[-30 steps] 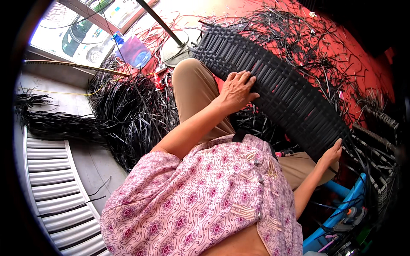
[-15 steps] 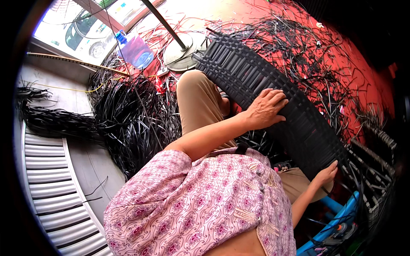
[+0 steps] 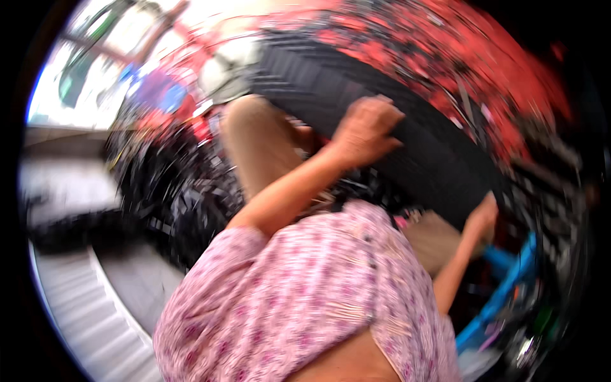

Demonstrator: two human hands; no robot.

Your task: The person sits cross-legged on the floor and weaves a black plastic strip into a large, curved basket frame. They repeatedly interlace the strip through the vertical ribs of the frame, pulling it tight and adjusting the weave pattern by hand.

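Note:
A long curved panel [image 3: 439,153] of black flat strips, woven together, slants across my lap from upper left to lower right. Over its middle is my left hand [image 3: 369,130], with the fingers bent and the thumb apart. Motion blur hides whether those fingertips press on the weave or hold a strip. At the panel's lower right end, my right hand [image 3: 482,219] is closed round the edge, its fingers partly hidden. My knee [image 3: 254,124] in tan trousers stands beside the panel's far left part.
Loose black strips [image 3: 184,210] pile up to my left, and more lie scattered over the red floor [image 3: 509,70]. A pale round stand base [image 3: 223,76] and a blue-capped water bottle [image 3: 156,92] are beyond my knee. At lower right is a blue frame [image 3: 503,299]; a slatted grey piece [image 3: 89,312] lies at lower left.
The whole view has shifted and blurred, with the panel and both hands now further up and left. My left hand's fingers look more curled; my right hand stays at the panel's end.

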